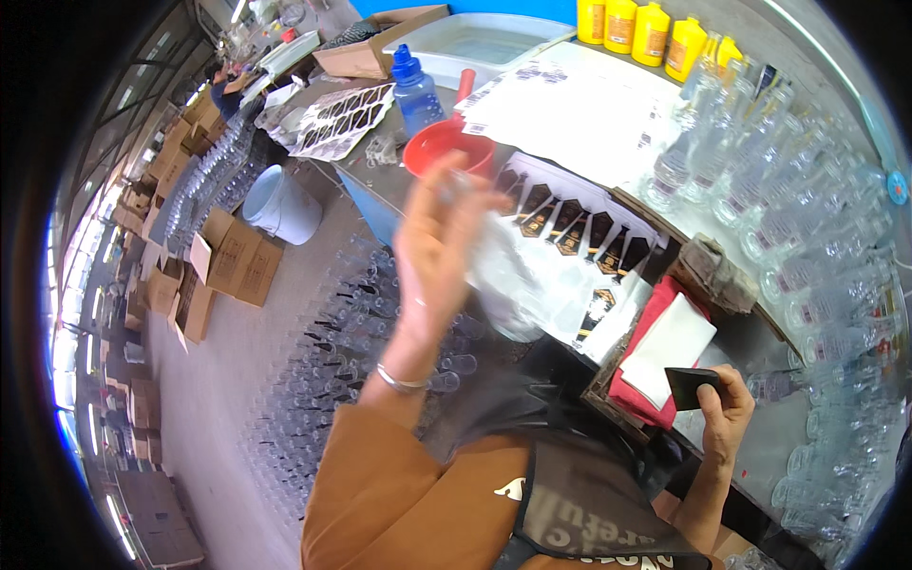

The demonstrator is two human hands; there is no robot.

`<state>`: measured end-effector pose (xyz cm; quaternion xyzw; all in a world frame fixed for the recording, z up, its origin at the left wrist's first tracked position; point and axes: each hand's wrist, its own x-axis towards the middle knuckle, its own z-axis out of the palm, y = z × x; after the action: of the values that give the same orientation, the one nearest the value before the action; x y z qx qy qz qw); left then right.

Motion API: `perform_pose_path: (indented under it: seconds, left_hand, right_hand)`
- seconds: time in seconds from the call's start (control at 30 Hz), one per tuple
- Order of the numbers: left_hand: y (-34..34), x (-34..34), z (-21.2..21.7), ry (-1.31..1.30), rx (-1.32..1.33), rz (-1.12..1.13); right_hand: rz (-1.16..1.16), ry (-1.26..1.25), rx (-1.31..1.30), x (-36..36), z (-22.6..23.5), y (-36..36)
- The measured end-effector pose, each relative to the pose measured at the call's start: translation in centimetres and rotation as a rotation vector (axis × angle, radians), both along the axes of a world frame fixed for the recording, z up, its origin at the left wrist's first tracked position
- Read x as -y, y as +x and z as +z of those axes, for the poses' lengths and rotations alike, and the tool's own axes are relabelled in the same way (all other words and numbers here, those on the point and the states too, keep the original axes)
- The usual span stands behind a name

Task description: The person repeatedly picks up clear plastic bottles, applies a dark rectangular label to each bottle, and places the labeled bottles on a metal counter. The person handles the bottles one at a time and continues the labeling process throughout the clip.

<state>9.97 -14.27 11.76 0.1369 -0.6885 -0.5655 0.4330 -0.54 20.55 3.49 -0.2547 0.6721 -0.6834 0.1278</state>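
My left hand [439, 233], smeared by motion, is raised near the middle and closed around the narrow neck of a clear glass bottle [511, 285]. The bottle tilts, its base toward the lower right, over the edge of a sheet of black-and-gold decals [570, 228]. At the right, my right hand [727, 408] pinches a flat black scraper [692, 388] between thumb and fingers. The scraper is beside a folded white cloth [670, 347], which lies on a red cloth [627, 394].
Many clear bottles [788, 228] crowd the bench's right side; more glassware [351, 351] covers the floor at left. Behind the decals are a red dipper [446, 142], a blue bottle [416, 100] and yellow bottles [651, 33]. A person [226, 90] works far off.
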Motion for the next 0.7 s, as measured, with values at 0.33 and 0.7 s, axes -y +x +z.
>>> perform_pose_path:
  seconds: [0.33, 0.7]
  left_hand:
    - [-1.6, 31.5, -6.2, -0.516, 0.093, 0.640]
    - [-7.2, 42.0, -11.5, -0.548, 0.410, 0.708]
  right_hand:
    - [-0.115, 0.157, 0.004, 1.9, -0.6, -1.5]
    - [-0.288, 0.253, 0.012, 2.4, -1.6, -0.1]
